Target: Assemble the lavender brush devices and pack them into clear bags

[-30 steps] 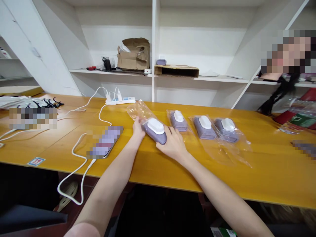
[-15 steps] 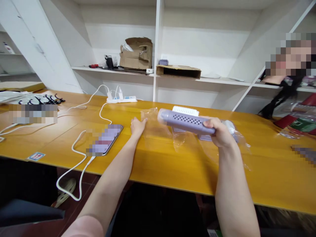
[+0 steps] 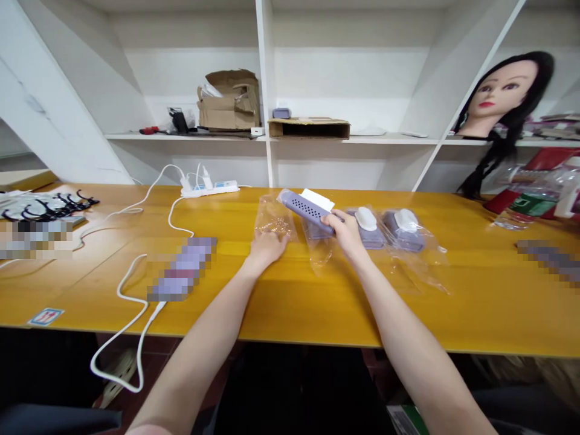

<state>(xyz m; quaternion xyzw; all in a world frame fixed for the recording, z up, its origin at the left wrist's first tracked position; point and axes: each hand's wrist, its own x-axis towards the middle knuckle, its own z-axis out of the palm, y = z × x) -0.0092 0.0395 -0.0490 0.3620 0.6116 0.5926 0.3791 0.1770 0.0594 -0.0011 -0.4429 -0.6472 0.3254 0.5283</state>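
Observation:
My right hand (image 3: 345,232) is closed round the handle end of a lavender hair-styling brush (image 3: 308,207). The brush has a perforated body and white bristles along its far side, and its tip points to the upper left over a clear plastic bag (image 3: 275,217). My left hand (image 3: 268,246) lies at the bag's near end, with its fingers bent on the film and partly hidden. Right of the brush lie a bagged lavender item (image 3: 370,232) and another bagged lavender item (image 3: 405,231), each with a white oval piece on top. A further lavender piece is partly hidden beneath the brush.
A phone (image 3: 183,269) with a white cable lies on the table at left, below a power strip (image 3: 211,188). Black clips (image 3: 49,204) lie far left. The shelf holds cardboard boxes (image 3: 229,99) and a mannequin head (image 3: 505,93). A plastic bottle (image 3: 521,202) stands at right.
My right hand has brought the brush left and farther back, tilting it and uncovering the bagged items. My left hand has moved to the bag's near end. The view has turned right.

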